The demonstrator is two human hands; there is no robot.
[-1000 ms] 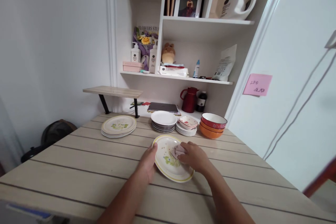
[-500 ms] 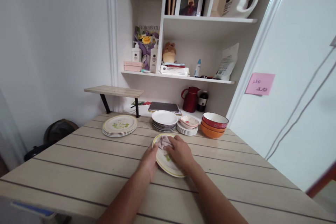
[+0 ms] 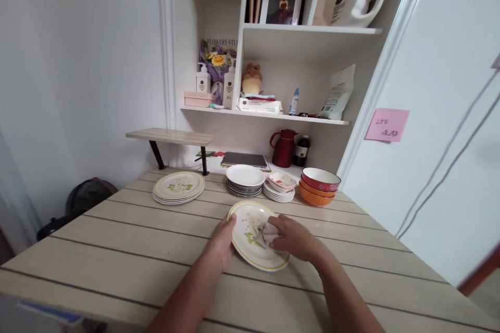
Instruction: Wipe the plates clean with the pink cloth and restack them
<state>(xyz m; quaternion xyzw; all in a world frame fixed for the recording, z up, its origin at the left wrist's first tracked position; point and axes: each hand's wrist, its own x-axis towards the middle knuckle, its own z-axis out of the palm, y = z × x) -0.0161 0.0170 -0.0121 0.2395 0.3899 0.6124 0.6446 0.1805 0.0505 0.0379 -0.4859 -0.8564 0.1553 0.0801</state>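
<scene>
A yellow-rimmed plate with a green floral pattern is tilted above the slatted table. My left hand grips its left edge, thumb on the rim and the other fingers hidden beneath. Bunched in my right hand is a pale pinkish cloth, pressed on the plate's face right of centre. Part of the flower print lies under the cloth.
Matching floral plates are stacked back left. Behind my hands stand a pile of white-topped plates, small plates bearing little patterned dishes, and red and orange bowls. A raised wooden shelf overhangs the back left.
My right hand has slid the cloth from the plate's upper left toward its right side. The plate has shifted slightly right, and more of its print shows. My left hand keeps its hold.
</scene>
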